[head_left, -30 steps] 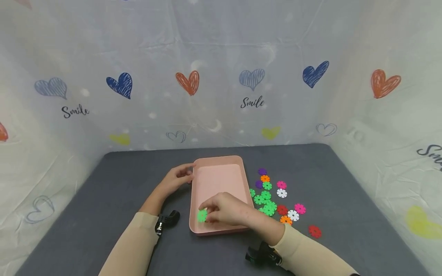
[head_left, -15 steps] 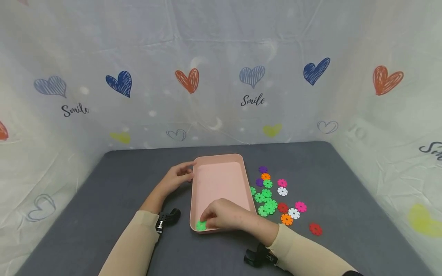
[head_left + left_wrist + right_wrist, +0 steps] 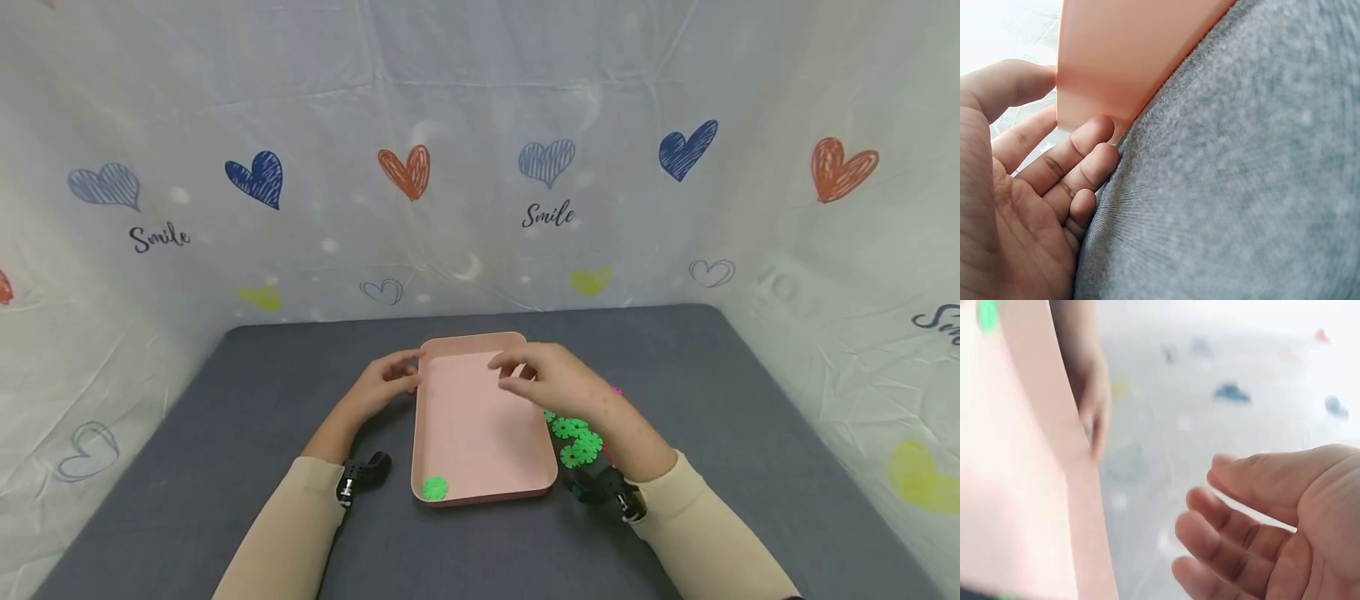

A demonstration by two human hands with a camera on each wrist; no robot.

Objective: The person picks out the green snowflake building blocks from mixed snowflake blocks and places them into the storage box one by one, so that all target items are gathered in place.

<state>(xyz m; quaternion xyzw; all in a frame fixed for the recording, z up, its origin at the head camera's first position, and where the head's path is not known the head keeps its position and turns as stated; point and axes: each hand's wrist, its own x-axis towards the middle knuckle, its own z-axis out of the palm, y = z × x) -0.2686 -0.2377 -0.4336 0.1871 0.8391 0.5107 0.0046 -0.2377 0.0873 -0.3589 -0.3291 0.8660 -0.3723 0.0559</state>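
A pink tray (image 3: 480, 417) lies on the dark grey table. In its near left corner rests a green snowflake disc (image 3: 435, 488). My left hand (image 3: 381, 387) touches the outside of the tray's left wall with relaxed fingers; the left wrist view shows the thumb and fingertips (image 3: 1099, 129) against the pink wall. Above the tray's far right side is my right hand (image 3: 555, 379), its fingers loosely bent and nothing between them. Several green discs (image 3: 581, 450) lie in a cluster right of the tray, partly hidden behind the right wrist.
Most other coloured discs are hidden behind the right forearm; a bit of a pink disc (image 3: 617, 391) shows. A black wrist camera (image 3: 603, 487) is on the right arm, another wrist camera (image 3: 362, 475) on the left. A printed curtain (image 3: 480, 242) stands behind the table.
My right hand let go of the green disc in the tray's near left corner, then rose and moved away to the far right. The left hand stays at the tray's left wall.
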